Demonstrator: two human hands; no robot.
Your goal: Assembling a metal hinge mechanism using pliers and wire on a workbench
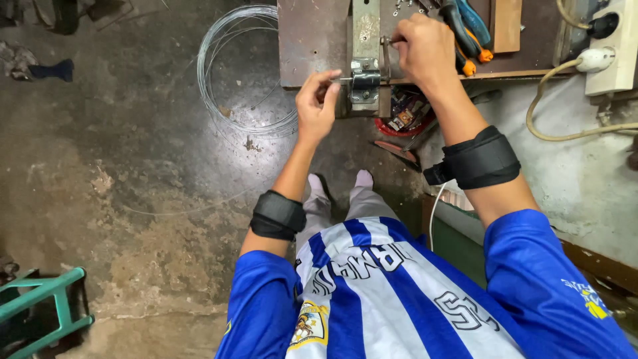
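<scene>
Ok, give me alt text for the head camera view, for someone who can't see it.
Seen from above, a person's left hand pinches a thin wire at a small metal jig on a workbench, while the right hand grips the jig's handle. A coil of wire lies on the concrete floor below.
</scene>
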